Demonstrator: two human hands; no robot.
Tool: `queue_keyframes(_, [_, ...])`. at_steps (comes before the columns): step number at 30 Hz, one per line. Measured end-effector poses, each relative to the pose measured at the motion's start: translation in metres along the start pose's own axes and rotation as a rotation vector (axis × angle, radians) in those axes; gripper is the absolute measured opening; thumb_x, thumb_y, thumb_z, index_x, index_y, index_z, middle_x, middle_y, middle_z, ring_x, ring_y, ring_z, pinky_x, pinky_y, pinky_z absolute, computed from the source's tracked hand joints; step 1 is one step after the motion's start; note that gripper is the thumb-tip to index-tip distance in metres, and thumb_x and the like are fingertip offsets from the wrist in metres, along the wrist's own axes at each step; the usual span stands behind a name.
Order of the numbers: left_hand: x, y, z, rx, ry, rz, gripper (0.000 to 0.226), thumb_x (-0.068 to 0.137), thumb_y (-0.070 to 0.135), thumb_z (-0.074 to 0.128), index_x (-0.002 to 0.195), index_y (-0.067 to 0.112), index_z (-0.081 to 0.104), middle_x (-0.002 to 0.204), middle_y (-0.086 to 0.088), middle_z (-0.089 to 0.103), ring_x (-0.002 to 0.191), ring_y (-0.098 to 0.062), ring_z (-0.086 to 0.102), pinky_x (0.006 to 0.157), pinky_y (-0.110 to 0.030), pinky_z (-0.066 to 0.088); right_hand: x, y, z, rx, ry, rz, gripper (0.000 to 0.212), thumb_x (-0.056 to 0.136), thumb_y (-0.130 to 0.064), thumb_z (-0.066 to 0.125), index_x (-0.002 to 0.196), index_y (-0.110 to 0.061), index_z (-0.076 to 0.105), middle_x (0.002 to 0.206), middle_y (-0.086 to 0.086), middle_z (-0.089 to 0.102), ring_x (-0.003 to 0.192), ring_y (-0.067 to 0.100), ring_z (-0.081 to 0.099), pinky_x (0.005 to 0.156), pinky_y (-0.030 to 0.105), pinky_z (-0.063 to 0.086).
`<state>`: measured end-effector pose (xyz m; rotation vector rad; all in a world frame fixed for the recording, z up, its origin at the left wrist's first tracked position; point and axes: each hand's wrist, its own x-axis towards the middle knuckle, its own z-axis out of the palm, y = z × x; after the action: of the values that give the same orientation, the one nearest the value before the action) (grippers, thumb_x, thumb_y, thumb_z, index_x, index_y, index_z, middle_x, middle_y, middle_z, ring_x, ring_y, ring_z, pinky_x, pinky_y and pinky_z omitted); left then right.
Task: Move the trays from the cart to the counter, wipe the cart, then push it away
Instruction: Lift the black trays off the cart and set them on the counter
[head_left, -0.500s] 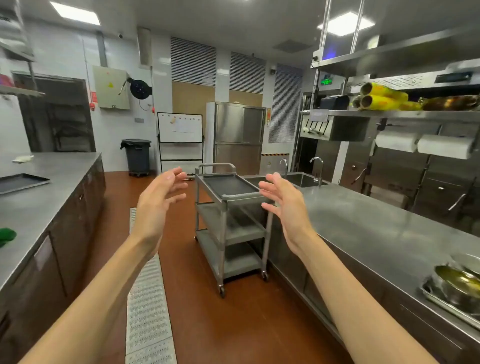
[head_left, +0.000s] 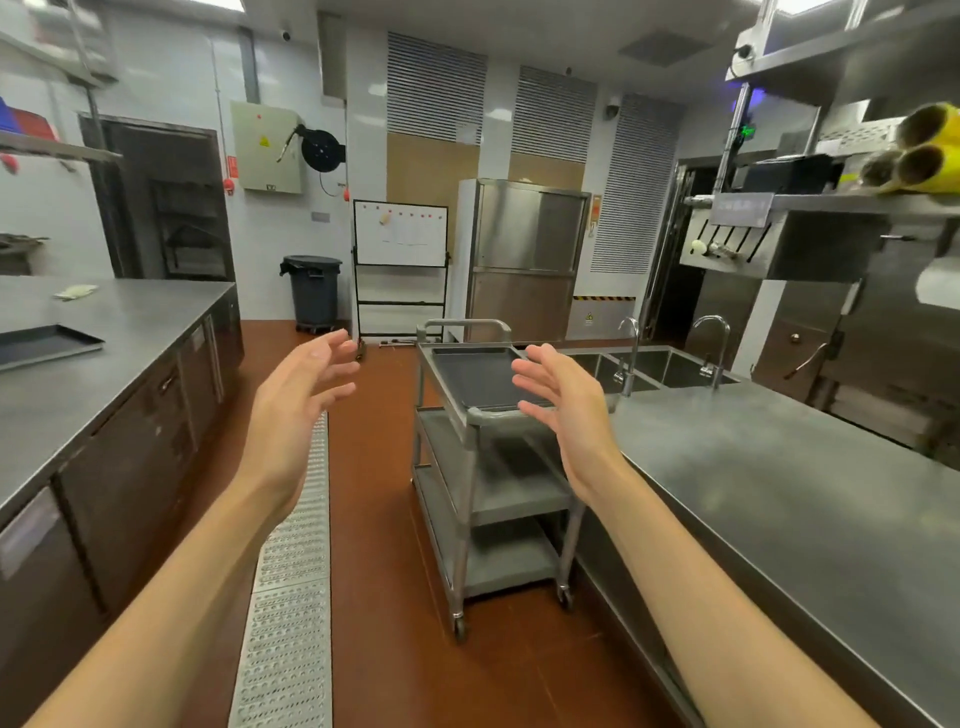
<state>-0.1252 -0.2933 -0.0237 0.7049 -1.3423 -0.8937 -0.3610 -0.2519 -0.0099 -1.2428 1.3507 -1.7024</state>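
1. A grey three-shelf cart (head_left: 488, 499) on castors stands in the aisle, just beside the right steel bench (head_left: 789, 499).
2. A dark, shallow tray (head_left: 475, 376) lies flat on its top shelf.
3. Another tray (head_left: 44, 345) rests on the left bench (head_left: 104, 364).
4. Left hand (head_left: 296, 410) and right hand (head_left: 569, 410) hover, fingers spread, holding nothing.

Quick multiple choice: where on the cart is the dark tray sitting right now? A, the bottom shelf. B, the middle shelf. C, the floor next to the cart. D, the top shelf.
D: the dark tray lies flat on the top shelf of the cart, while the middle and bottom shelves show nothing on them; both hands, left hand and right hand, are open and holding nothing.
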Motion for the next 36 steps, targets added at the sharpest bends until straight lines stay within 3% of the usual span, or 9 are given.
queue_keyframes(7, [0.162, -0.12, 0.003, -0.003, 0.03, -0.086, 0.042, 0.092, 0.042, 0.045, 0.122, 0.018, 0.063, 0.122, -0.006, 0.067, 0.113, -0.023, 0.063, 0.104, -0.053, 0.045, 0.183, 0.077, 0.039, 0.005, 0.024, 0.062, 0.021, 0.101, -0.038, 0.049, 0.112, -0.029, 0.063, 0.114, -0.008, 0.069, 0.11, 0.011, 0.065, 0.104, 0.043, 0.049])
queue_keyframes(12, [0.285, -0.181, 0.025, 0.032, -0.021, -0.078, 0.038, 0.095, 0.04, 0.043, 0.122, 0.02, 0.063, 0.122, -0.004, 0.067, 0.113, -0.021, 0.063, 0.102, -0.048, 0.047, 0.31, 0.11, 0.062, 0.013, 0.066, 0.064, 0.027, 0.101, -0.039, 0.049, 0.118, -0.024, 0.064, 0.114, -0.006, 0.07, 0.109, 0.011, 0.066, 0.103, 0.043, 0.05])
queue_keyframes(19, [0.445, -0.301, 0.061, 0.05, -0.048, -0.058, 0.036, 0.1, 0.035, 0.04, 0.124, 0.018, 0.062, 0.121, -0.003, 0.068, 0.111, -0.02, 0.064, 0.103, -0.048, 0.048, 0.496, 0.178, 0.088, 0.037, 0.08, 0.024, 0.018, 0.101, -0.036, 0.047, 0.105, -0.032, 0.064, 0.114, -0.006, 0.071, 0.108, 0.01, 0.066, 0.101, 0.042, 0.052])
queue_keyframes(29, [0.664, -0.446, 0.076, 0.082, -0.058, -0.101, 0.037, 0.103, 0.03, 0.037, 0.127, 0.013, 0.06, 0.123, -0.005, 0.067, 0.112, -0.021, 0.064, 0.103, -0.048, 0.047, 0.736, 0.257, 0.147, 0.001, 0.078, 0.028, 0.018, 0.102, -0.036, 0.046, 0.102, -0.034, 0.064, 0.11, -0.008, 0.072, 0.105, 0.009, 0.067, 0.099, 0.041, 0.053])
queue_keyframes(33, [0.748, -0.513, 0.084, 0.09, -0.113, -0.111, 0.04, 0.102, 0.033, 0.036, 0.128, 0.013, 0.059, 0.124, -0.005, 0.066, 0.112, -0.02, 0.064, 0.103, -0.049, 0.047, 0.818, 0.3, 0.165, -0.014, 0.161, 0.04, 0.023, 0.101, -0.035, 0.048, 0.111, -0.025, 0.066, 0.107, -0.006, 0.073, 0.102, 0.008, 0.069, 0.097, 0.039, 0.054])
queue_keyframes(36, [0.811, -0.564, 0.097, 0.053, -0.185, -0.138, 0.043, 0.099, 0.038, 0.039, 0.127, 0.014, 0.06, 0.123, -0.004, 0.067, 0.112, -0.021, 0.064, 0.103, -0.049, 0.047, 0.872, 0.331, 0.175, -0.021, 0.237, 0.058, 0.022, 0.101, -0.036, 0.048, 0.11, -0.027, 0.066, 0.107, -0.006, 0.073, 0.103, 0.01, 0.068, 0.098, 0.041, 0.054])
